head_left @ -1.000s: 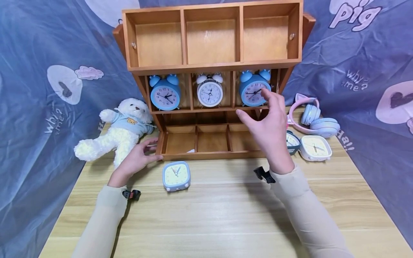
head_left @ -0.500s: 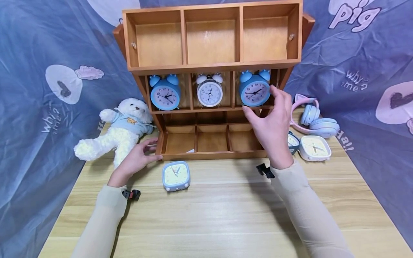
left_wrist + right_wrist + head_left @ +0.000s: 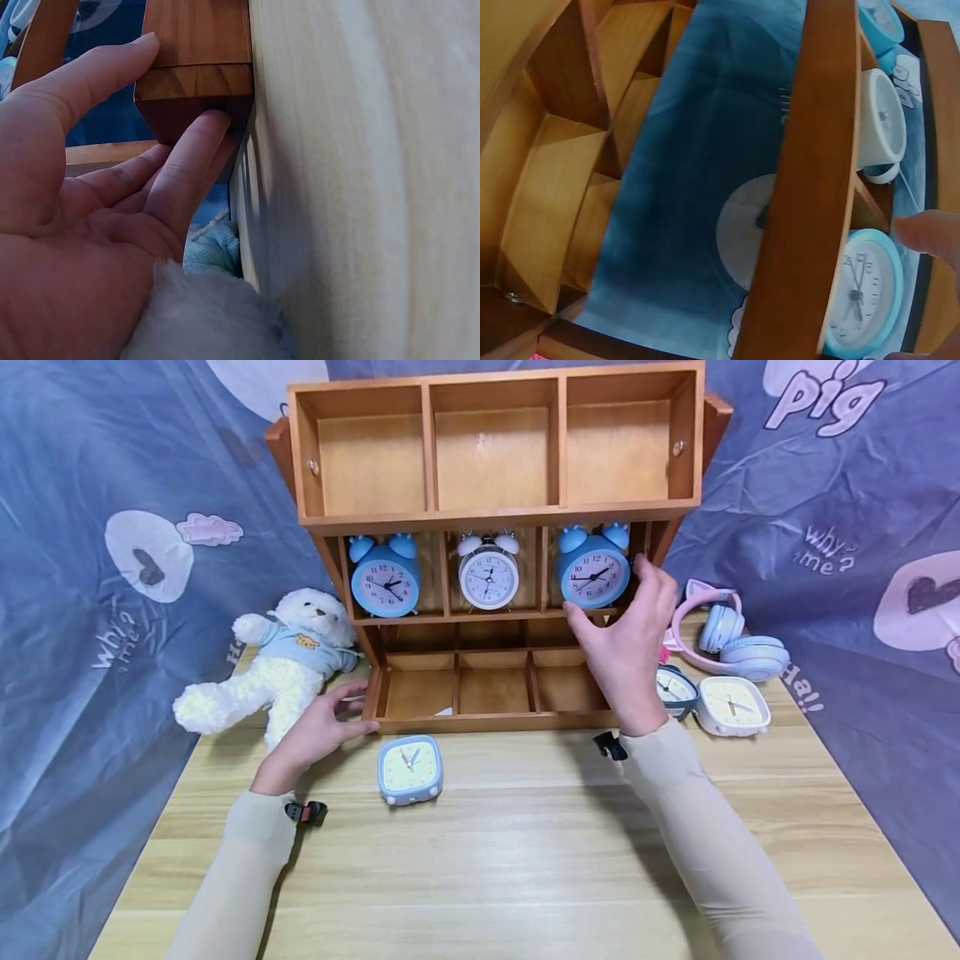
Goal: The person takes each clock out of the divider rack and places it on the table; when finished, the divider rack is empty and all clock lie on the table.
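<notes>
My right hand [image 3: 626,647] is at the right end of the middle shelf row, its thumb and fingers spread to either side of a blue twin-bell alarm clock [image 3: 595,578]. In the right wrist view the thumb and a finger show beside this blue clock [image 3: 862,292]. My left hand [image 3: 318,731] holds the lower left corner of the wooden shelf [image 3: 495,722]; in the left wrist view the thumb lies on the corner block [image 3: 195,79] and fingers press its side. A white alarm clock [image 3: 488,578] and another blue one [image 3: 385,585] fill the other middle compartments.
A square blue-rimmed clock [image 3: 410,768] lies on the table before the shelf. At left a white teddy bear [image 3: 300,643] leans beside it. On the right are a dark green clock [image 3: 677,689], a white square clock [image 3: 733,705] and cat-ear headphones [image 3: 723,631].
My right hand has moved from in front of the right blue clock to around its sides, its index finger now off the dial. The left hand stays at the shelf corner.
</notes>
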Available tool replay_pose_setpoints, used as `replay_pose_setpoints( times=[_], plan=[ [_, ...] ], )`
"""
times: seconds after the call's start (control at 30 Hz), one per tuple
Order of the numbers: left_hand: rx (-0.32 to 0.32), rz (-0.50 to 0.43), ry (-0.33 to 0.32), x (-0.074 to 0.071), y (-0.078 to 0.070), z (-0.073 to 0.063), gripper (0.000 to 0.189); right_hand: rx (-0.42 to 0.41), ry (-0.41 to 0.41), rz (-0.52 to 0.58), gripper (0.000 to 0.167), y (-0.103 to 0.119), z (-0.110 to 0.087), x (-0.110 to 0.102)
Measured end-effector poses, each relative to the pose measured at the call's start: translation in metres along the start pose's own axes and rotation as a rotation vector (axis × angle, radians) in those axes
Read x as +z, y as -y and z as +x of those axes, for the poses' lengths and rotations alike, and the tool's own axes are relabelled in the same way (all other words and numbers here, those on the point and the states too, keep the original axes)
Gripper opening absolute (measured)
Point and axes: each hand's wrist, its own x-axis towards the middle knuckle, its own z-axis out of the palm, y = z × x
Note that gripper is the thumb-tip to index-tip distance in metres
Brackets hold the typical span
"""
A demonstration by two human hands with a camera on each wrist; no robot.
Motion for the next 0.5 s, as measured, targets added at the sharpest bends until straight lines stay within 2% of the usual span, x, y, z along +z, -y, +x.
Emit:
replay_pose_setpoints(
  times=[0.27, 0.5],
  plan=[
    [0.0, -0.002, 0.005, 0.001, -0.001, 0.0, 0.087, 0.002, -0.021, -0.026, 0.098, -0.005, 0.001, 0.011],
    [-0.009, -0.001, 0.008, 0.001, -0.001, 0.0, 0.088, 0.007, -0.041, -0.007, 0.098, -0.007, 0.002, 0.019]
  ],
)
